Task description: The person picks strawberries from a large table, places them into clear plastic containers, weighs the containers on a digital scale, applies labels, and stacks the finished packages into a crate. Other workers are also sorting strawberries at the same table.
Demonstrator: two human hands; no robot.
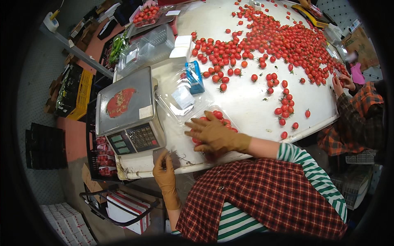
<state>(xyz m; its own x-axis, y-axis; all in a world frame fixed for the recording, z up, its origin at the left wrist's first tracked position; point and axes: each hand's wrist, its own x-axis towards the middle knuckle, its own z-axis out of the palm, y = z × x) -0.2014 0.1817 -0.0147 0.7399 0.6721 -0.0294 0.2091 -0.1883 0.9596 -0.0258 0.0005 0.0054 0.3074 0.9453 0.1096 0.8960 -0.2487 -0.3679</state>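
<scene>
My right hand (215, 132), in a tan rubber glove, lies palm down with fingers spread over cherry tomatoes (218, 115) in a clear plastic clamshell box (234, 123). The box's transparent lid (167, 106) is folded back and carries a white label (183, 97). My left hand (164, 172), gloved alike, is at the table's front edge, left of the box. Its thumb and fingers are curled close together; whether anything thin is between them cannot be made out. A dark patch (172, 158) on the tabletop is beside those fingertips.
A digital scale (126, 101) stands left of the box. Behind the lid is a blue tape dispenser (194, 77), with stacked clear boxes (157, 40) farther left. Loose cherry tomatoes (286, 46) cover much of the white table (246, 101). Another person's hands (341, 84) work at the right edge.
</scene>
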